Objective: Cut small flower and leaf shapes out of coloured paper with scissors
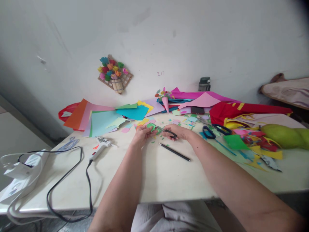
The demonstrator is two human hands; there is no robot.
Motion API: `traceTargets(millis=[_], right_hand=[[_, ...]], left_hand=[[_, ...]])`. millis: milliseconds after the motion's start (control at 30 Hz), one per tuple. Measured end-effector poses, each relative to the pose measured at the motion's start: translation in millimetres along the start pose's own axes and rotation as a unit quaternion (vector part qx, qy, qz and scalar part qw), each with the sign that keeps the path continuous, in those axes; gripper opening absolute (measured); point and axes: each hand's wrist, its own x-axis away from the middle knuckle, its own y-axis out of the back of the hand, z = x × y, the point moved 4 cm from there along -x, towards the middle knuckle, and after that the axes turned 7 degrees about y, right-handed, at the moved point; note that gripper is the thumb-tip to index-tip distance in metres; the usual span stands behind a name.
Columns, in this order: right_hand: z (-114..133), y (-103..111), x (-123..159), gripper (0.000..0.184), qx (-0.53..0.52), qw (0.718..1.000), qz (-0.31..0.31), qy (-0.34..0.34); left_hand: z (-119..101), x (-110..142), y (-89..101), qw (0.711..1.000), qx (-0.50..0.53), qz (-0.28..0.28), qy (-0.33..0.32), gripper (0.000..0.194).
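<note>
My left hand (142, 132) pinches a small green paper piece (152, 127) above the white table (154, 175). My right hand (177, 131) grips small scissors (166, 130) with black handles, their blades reaching into the green paper. Both hands are closed, close together at the middle of the table. A black pencil (174, 152) lies just in front of my right hand. Small green and coloured paper scraps (156, 138) lie scattered under the hands.
A white glue gun (99, 150) with a black cord lies at left. Coloured paper sheets (103, 119) pile at back left, blue-handled scissors (213, 131) and paper offcuts (256, 141) at right. A paper-flower wall piece (114, 73) hangs behind. A dark jar (204, 83) stands by the wall.
</note>
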Motion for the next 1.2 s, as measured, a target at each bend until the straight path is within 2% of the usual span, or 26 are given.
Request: traceTargets(millis=[267,667,967,1200], right_hand=[[-2,1,-1,0.023,0.002,1.0,-0.003,-0.007],[-4,1,-4,0.03,-0.016,1.0,0.007,0.024],[-19,5,-12,0.023,-0.001,0.999,0.015,0.052],[-16,4,-10,0.023,0.007,1.0,-0.001,0.03]], left_hand=[[1,-1,1.7,1.0,-0.008,0.006,-0.003,0.015],[1,-1,1.5,1.0,-0.008,0.008,0.002,0.013],[1,-1,2.1,1.0,-0.005,0.014,-0.003,0.017],[1,-1,1.0,1.0,-0.005,0.014,0.002,0.017]])
